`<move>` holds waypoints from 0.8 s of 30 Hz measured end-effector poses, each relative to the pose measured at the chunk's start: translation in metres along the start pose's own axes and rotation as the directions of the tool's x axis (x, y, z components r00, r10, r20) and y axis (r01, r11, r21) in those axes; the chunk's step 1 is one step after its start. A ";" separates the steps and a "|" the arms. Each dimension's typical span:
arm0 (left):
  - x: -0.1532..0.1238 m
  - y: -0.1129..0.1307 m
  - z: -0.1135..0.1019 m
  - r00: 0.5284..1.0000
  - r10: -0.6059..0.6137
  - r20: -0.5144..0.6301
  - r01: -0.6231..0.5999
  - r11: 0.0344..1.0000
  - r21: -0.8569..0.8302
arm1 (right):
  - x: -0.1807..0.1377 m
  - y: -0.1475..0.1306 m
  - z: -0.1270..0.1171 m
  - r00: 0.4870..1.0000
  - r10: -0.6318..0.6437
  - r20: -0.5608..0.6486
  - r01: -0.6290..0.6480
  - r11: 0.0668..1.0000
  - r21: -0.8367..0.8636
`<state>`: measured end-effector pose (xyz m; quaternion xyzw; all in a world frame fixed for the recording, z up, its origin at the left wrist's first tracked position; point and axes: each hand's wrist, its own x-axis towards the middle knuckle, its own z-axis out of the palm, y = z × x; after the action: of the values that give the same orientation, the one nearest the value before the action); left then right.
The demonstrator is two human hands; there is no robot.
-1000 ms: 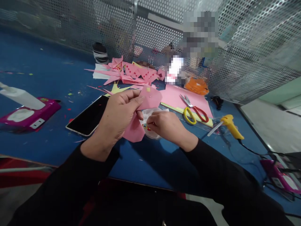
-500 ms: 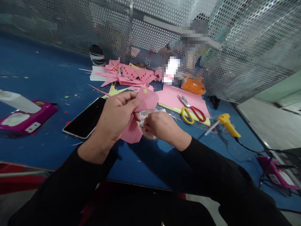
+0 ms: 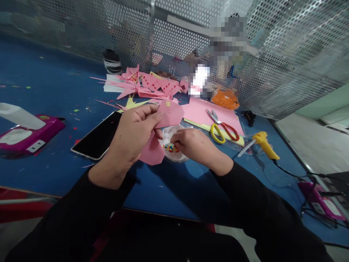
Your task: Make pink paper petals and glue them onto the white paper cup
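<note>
My left hand is closed on a folded pink paper piece, held up above the blue table. A small yellow square is stuck near the paper's top. My right hand has its fingers curled and pinched over a small clear dish holding tiny coloured bits. What the fingertips pinch is too small to make out. The dish stands just under the pink paper.
A black phone lies left of my hands. Scissors rest on pink sheets, a yellow glue gun to their right. Pink paper shapes pile by the mesh wall. A magenta wipes pack sits far left.
My right hand has shifted slightly right, uncovering the coloured bits in the dish. The left hand keeps the pink paper in the same pose.
</note>
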<state>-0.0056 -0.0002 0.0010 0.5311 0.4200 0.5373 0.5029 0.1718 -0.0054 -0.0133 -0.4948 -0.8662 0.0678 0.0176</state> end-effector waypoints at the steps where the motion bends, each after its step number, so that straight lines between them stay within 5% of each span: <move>1: 0.000 0.000 0.000 1.000 -0.007 -0.010 0.007 1.000 0.013 | -0.002 0.002 -0.001 1.000 -0.018 -0.007 0.018 1.000 0.015; 7: -0.001 0.000 0.001 0.999 -0.036 -0.020 0.037 0.999 0.029 | -0.011 0.007 -0.005 0.985 -0.171 -0.017 0.172 0.983 0.071; 24: -0.007 0.007 0.006 0.999 -0.033 -0.003 0.033 0.997 0.070 | 0.013 -0.007 0.006 0.998 0.068 0.015 -0.067 0.996 -0.059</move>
<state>-0.0006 -0.0082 0.0075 0.5408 0.4480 0.5143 0.4923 0.1590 0.0015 -0.0190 -0.5237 -0.8506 0.0470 -0.0066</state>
